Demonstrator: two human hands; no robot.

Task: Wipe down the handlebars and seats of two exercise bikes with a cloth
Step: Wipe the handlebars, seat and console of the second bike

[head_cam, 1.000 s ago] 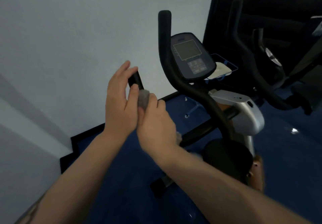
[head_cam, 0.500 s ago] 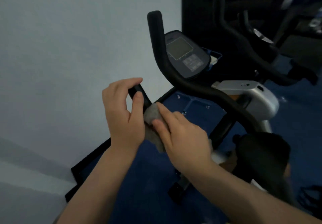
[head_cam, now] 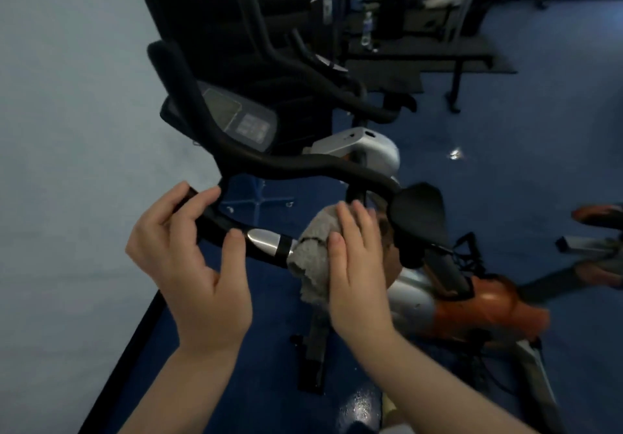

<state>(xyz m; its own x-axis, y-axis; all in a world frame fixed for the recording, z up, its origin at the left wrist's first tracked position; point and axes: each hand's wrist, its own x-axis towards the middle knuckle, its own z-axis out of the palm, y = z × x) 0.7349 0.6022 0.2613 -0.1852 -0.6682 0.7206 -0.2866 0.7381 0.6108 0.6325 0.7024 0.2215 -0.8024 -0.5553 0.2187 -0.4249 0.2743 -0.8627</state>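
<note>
The near exercise bike has black curved handlebars [head_cam: 303, 165] and a console [head_cam: 242, 120]. My left hand [head_cam: 192, 258] grips the end of the bike's left handlebar grip [head_cam: 215, 222], thumb beside a silver sensor [head_cam: 264, 239]. My right hand [head_cam: 357, 261] presses a grey cloth [head_cam: 312, 255] around the same bar just past the sensor. The black seat [head_cam: 419, 212] sits right of my right hand. A second bike's dark handlebars [head_cam: 323, 76] stand behind.
A pale wall [head_cam: 67, 96] runs along the left. The floor [head_cam: 505, 163] is blue, with a wet shine near the bottom. The bike's orange and silver body [head_cam: 472, 309] lies lower right. Dark weight benches and racks [head_cam: 421, 55] fill the back.
My view has swung right and down. My right hand has slid the cloth along the bar away from the grip end, exposing the silver sensor. My left hand stays on the grip end.
</note>
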